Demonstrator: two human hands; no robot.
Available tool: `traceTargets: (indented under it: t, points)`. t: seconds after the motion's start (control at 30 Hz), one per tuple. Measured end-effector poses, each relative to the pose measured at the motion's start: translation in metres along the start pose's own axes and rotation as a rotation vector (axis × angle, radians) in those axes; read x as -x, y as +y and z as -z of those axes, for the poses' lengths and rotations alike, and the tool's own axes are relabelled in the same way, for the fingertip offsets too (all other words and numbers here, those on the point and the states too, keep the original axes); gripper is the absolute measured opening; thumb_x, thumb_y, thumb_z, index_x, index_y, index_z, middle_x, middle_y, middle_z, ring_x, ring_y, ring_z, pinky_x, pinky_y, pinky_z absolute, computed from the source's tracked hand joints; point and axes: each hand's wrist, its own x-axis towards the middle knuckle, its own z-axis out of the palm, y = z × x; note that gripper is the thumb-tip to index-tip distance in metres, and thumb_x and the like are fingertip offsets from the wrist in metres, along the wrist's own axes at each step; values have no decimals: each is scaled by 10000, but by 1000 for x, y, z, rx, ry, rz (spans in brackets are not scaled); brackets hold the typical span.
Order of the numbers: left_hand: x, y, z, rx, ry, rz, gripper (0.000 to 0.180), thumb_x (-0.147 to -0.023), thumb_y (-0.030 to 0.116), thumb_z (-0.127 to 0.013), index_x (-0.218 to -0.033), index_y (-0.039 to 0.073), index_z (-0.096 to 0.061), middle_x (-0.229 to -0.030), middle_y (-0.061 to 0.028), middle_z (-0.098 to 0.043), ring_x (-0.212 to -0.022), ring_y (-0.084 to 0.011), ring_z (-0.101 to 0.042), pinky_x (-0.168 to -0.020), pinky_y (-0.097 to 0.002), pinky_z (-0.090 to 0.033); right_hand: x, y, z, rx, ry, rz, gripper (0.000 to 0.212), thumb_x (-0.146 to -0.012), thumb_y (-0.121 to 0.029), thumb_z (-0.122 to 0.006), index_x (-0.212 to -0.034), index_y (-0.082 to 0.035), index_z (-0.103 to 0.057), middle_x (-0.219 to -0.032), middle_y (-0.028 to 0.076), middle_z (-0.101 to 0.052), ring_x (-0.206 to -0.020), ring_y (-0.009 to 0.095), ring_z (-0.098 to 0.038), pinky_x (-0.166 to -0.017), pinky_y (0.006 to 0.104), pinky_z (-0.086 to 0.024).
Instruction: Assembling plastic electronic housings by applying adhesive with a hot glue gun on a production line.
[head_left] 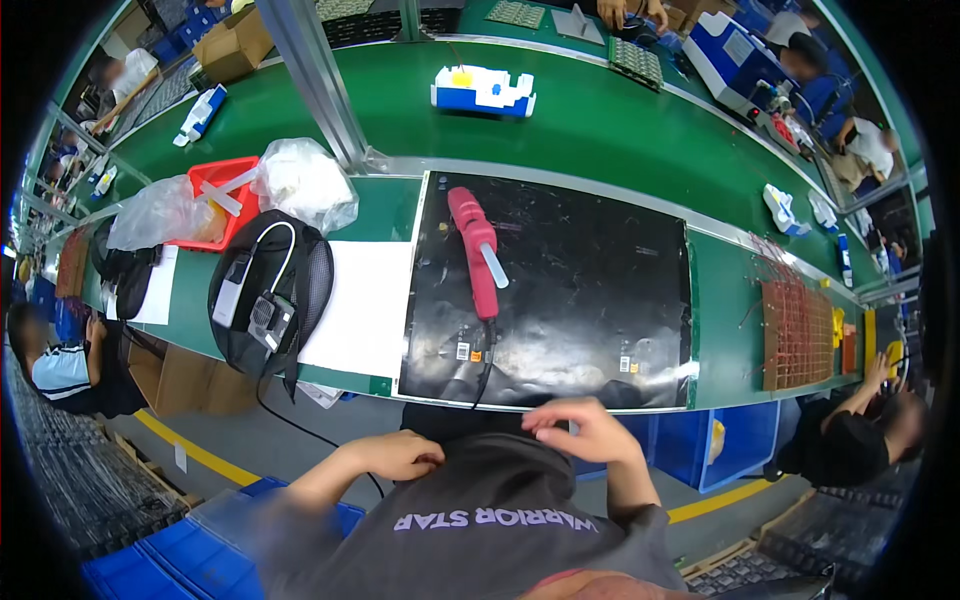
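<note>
My left hand [400, 455] hangs below the table's front edge, in front of my dark shirt. Its fingers are curled in and nothing shows in them. Against the right side of the shirt, my right hand [588, 430] is raised with fingers stretched out and thumb apart, holding nothing. Neither hand touches the table. Beyond them, a pink hot glue gun [478, 240] lies on a shiny black mat [580, 290], with a translucent whitish stick [494, 267] jutting from it. Its dark cord [487, 370] runs over the mat's near edge.
Left of the mat are white paper [365, 300], a black mesh bag [222, 345] with a small device, a red bin [250, 163] and plastic bags [310, 185]. A blue-and-white housing [485, 98] lies on the green belt beyond. Right stands a rack with red wires [795, 335]. Other people sit alongside.
</note>
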Motion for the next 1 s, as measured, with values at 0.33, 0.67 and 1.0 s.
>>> traceTargets:
  t: [0.33,0.67,1.0]
  points:
    - [-8,57,66,178,718,-422,168,-858,59,-553,-1003,9,-621,-882,-98,-675,-802,-219,-658,-718,-303,-504,-85,-14,22,16,449,105,460,-815,-30,-652,-1245,29,-500,-1110,103,-604,-897,113,-576,-807,264,-469]
    - [-29,41,72,579,885,-529,213,-871,16,-555,-1075,-39,-586,-941,-116,-669,-860,-152,-642,-761,-268,-498,-156,0,18,344,557,125,875,-669,-293,-806,-1349,37,-365,-1264,181,-501,-959,227,-578,-814,326,-487]
    - [-61,15,69,775,1117,-601,216,-891,9,-547,-1095,-60,-544,-950,-121,-638,-859,-156,-621,-775,-274,-497,-184,10,9,413,584,183,766,-690,-251,-767,-1298,48,-411,-1123,214,-543,-962,301,-568,-834,373,-466]
